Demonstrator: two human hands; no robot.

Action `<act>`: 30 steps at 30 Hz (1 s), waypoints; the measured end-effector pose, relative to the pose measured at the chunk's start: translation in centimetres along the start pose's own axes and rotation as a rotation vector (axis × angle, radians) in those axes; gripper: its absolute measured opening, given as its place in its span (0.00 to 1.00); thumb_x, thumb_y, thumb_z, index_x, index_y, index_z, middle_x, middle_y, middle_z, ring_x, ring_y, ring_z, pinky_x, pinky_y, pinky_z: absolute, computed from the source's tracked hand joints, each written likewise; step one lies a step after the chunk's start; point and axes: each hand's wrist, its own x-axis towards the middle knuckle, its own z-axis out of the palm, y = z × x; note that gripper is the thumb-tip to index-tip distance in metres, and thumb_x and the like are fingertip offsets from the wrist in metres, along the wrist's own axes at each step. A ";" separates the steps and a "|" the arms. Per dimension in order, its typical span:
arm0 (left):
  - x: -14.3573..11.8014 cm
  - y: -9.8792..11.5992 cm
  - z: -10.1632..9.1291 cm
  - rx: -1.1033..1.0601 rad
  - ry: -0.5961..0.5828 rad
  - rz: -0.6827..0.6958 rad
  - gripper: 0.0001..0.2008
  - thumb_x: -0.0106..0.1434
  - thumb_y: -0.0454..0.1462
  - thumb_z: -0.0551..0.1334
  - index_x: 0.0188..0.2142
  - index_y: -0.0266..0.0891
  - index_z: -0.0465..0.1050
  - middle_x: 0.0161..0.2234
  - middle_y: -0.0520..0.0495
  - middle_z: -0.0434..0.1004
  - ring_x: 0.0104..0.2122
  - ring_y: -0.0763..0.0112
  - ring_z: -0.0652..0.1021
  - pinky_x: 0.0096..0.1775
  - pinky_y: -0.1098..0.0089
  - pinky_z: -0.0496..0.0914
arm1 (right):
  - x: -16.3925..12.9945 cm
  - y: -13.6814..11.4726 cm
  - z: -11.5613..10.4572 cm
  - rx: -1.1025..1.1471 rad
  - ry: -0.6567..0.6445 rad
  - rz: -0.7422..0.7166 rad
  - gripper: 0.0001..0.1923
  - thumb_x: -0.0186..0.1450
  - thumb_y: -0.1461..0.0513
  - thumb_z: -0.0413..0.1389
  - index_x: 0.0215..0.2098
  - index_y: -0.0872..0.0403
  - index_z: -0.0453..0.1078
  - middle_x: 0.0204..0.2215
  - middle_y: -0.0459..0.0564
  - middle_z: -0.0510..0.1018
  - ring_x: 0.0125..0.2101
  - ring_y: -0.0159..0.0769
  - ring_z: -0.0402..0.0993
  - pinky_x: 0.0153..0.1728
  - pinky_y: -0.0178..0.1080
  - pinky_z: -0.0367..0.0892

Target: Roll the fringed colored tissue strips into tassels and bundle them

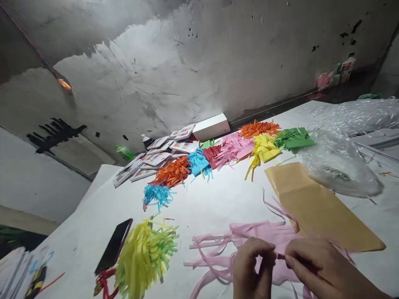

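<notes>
At the lower right of the head view, my left hand (253, 263) and my right hand (319, 261) pinch a small dark red strip (281, 256) stretched between their fingertips. Both hands are just above a pink fringed sheet of tissue paper (262, 232), whose long cut strips spread to the left and behind. My fingers and palms cover part of the sheet. Just beyond my right hand, a brown paper envelope (324, 203) lies on the white table surface (212, 203).
A yellow-green tassel bunch (146, 257) lies left, beside a black phone (114, 245). Colourful fringed paper bundles (173, 172) and several printed packs (156, 159) line the back, near a white box (211, 127). Clear plastic bags (339, 166) sit right.
</notes>
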 end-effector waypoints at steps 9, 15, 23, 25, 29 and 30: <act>-1.8 -1.8 -0.2 -0.069 0.078 0.100 0.06 0.71 0.39 0.62 0.46 0.48 0.77 0.34 0.46 0.80 0.33 0.66 0.78 0.36 0.66 0.72 | 0.5 -0.8 1.1 0.107 -0.001 -0.064 0.18 0.76 0.57 0.45 0.30 0.50 0.68 0.27 0.45 0.78 0.27 0.32 0.75 0.29 0.32 0.65; -1.9 -2.2 0.0 -0.051 0.093 0.143 0.06 0.71 0.38 0.62 0.45 0.50 0.76 0.32 0.49 0.80 0.31 0.68 0.77 0.35 0.68 0.71 | 0.3 -0.8 1.7 0.127 -0.109 0.028 0.19 0.75 0.56 0.46 0.27 0.51 0.61 0.22 0.42 0.71 0.24 0.31 0.70 0.25 0.33 0.59; -2.6 -2.7 0.8 -0.182 0.126 0.112 0.05 0.70 0.37 0.64 0.44 0.45 0.78 0.32 0.46 0.79 0.32 0.68 0.77 0.35 0.69 0.70 | 0.5 -0.6 1.2 0.214 -0.184 0.095 0.17 0.73 0.56 0.47 0.26 0.51 0.61 0.24 0.44 0.71 0.27 0.34 0.67 0.28 0.34 0.58; -2.7 -2.8 1.1 -0.196 0.183 0.137 0.05 0.70 0.36 0.64 0.44 0.45 0.78 0.31 0.48 0.78 0.32 0.70 0.77 0.34 0.71 0.70 | 0.6 -0.6 1.2 0.224 -0.194 0.087 0.17 0.73 0.56 0.46 0.26 0.51 0.60 0.24 0.44 0.70 0.26 0.33 0.66 0.27 0.34 0.59; -2.4 -3.1 1.7 -0.207 0.185 0.222 0.07 0.70 0.36 0.64 0.46 0.46 0.78 0.31 0.49 0.78 0.30 0.72 0.76 0.33 0.74 0.69 | 0.2 -0.1 1.9 0.260 -0.125 0.043 0.17 0.75 0.57 0.44 0.28 0.51 0.61 0.24 0.44 0.70 0.26 0.32 0.67 0.27 0.33 0.60; -2.3 -3.0 1.7 -0.210 0.184 0.222 0.07 0.70 0.36 0.64 0.47 0.46 0.78 0.31 0.49 0.79 0.30 0.72 0.76 0.33 0.74 0.69 | 0.0 0.1 2.2 0.246 -0.088 0.023 0.17 0.75 0.57 0.44 0.28 0.51 0.60 0.25 0.43 0.70 0.26 0.32 0.68 0.28 0.33 0.60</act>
